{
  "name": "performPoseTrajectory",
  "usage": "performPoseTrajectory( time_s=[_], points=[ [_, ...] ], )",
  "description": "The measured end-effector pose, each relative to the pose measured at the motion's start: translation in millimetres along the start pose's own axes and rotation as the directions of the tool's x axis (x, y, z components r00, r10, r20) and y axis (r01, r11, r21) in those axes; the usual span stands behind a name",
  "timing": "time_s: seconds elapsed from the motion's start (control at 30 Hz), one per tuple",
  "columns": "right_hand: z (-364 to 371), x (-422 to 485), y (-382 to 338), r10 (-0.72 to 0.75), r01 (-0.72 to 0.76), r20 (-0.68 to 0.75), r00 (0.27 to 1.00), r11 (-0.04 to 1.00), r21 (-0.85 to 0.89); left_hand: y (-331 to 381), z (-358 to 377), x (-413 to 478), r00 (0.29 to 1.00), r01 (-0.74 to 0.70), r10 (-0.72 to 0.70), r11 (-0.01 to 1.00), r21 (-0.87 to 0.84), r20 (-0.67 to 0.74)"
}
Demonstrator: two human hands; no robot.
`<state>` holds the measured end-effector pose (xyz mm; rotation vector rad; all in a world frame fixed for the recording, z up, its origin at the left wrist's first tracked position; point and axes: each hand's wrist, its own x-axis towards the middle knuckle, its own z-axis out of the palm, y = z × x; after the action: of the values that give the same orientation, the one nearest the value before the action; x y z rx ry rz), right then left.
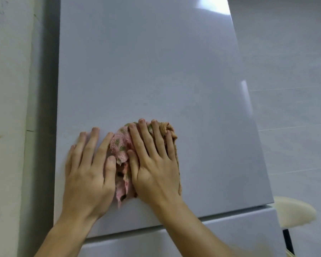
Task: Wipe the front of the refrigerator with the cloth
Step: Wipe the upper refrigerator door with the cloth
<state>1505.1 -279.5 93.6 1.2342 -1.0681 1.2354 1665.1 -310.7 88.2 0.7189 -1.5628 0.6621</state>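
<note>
Both hands spread flat: right hand [154, 164] pressed cloth [121, 145] on fridge [156, 71], left hand [89, 164] beside it, touching its edge. Bunched cloth risked missed streaks.

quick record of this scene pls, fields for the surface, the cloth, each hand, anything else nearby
surface: glossy pale grey refrigerator door
cloth: crumpled pink and tan terry cloth, pressed against the door
left hand: flat, fingers straight, mostly on bare door, thumb at cloth edge
right hand: flat on the cloth, fingers spread
nearby: cream round stool seat, lower right
</note>
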Motion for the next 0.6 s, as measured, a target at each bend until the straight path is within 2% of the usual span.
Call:
performPoseTrajectory(
  time_s=[0.1,0.23,0.37,0.5,0.6],
  points=[
    [-4,-41,-7,0.013,-0.012,0.019,1.0,1.0,-0.018,1,2,-3,1.0,-0.014,0.014,1.0,-0.024,0.001],
    [-17,-104,7,-0.071,0.072,0.058,0.996,0.997,-0.023,10,7,-15,0.999,-0.012,0.011,1.0,-0.012,-0.035],
    [-25,-88,44,-0.1,0.101,0.014,0.995,0.995,-0.018,20,15,-35,0.996,-0.063,0.064,0.998,0.008,-0.056],
    [-31,-39,128,0.185,-0.2,-0.1,0.978,0.965,-0.167,7,7,-37,0.994,-0.032,0.033,0.999,0.012,-0.109],
    [-27,-38,141,0.333,-0.356,-0.133,0.934,0.903,-0.241,-20,-5,-46,0.988,0.032,-0.024,0.998,0.051,-0.155]
  ],
)
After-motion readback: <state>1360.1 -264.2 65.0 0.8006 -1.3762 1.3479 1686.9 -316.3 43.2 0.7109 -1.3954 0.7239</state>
